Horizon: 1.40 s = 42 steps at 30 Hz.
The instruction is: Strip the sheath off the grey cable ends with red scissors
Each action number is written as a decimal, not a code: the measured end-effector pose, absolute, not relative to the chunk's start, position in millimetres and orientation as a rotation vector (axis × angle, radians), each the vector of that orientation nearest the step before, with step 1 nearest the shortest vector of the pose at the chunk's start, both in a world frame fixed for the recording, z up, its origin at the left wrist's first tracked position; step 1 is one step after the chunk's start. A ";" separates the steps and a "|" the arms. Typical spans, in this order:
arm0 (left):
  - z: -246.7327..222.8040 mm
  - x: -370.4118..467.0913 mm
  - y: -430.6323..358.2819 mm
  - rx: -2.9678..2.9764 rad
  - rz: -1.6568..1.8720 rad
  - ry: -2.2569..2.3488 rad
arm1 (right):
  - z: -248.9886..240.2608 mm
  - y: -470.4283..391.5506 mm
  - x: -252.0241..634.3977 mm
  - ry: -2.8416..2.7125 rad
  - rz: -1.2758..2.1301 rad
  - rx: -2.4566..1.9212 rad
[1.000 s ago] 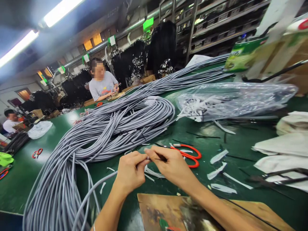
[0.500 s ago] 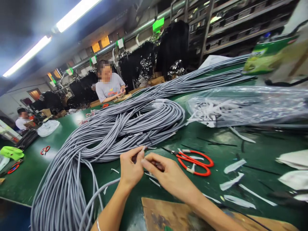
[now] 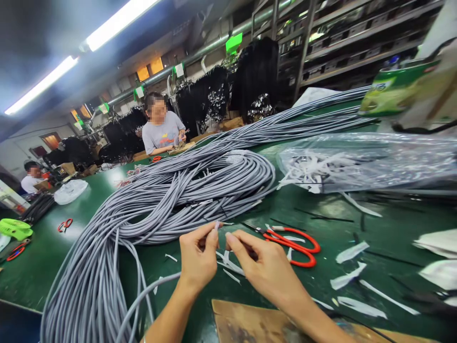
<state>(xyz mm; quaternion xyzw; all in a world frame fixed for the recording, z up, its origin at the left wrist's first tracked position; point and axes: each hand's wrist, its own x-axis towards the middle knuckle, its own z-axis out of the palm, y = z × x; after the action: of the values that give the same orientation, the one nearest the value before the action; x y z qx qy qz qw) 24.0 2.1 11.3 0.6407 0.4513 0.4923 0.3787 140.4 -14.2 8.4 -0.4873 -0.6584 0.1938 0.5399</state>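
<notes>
My left hand (image 3: 198, 255) is closed around a grey cable (image 3: 164, 282), which enters the fist from the left. A small pale end shows at its thumb and fingertip. My right hand (image 3: 262, 262) is pinched just to the right, a small gap from the left fingertips. Whatever it may hold is hidden or too small to name. Beyond both hands lies a large bundle of grey cables (image 3: 150, 209), partly coiled. Red-handled scissors (image 3: 311, 244) rest beside my right hand, blades toward the cables.
White scraps (image 3: 352, 251) and thin black strips litter the green table (image 3: 107, 305) at right. A clear plastic bag (image 3: 385, 164) holds white strips. A stained board (image 3: 246, 317) lies at the near edge. Across the table a person (image 3: 164, 128) works; another person (image 3: 33, 180) is far left.
My hands have drawn slightly apart; their fingertips were together before, and a gap now shows between them. The right hand has shifted a little right and down.
</notes>
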 end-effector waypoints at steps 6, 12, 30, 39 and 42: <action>8.9 26.3 -1.6 1.901 1.338 1.276 | 3.7 -15.3 136.5 -1.527 0.392 -1.196; 6.6 39.4 -18.4 2.141 1.085 1.144 | 5.5 -6.8 155.2 -1.278 0.240 -1.355; 29.0 -8.2 7.5 2.306 0.572 1.010 | 1.7 2.6 160.9 -2.023 0.575 -1.327; 29.2 -3.0 5.4 1.971 0.939 0.839 | 9.6 7.0 160.3 -1.419 1.615 -0.921; 23.1 7.6 2.6 1.796 1.132 0.988 | 8.9 3.5 151.6 -1.287 1.559 -0.907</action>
<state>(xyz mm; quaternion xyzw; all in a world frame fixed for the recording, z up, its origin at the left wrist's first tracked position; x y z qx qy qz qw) 7.6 2.6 23.1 0.7065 0.3886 0.4454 0.3892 151.6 3.5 8.9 -0.3663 -0.5196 0.6295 0.4467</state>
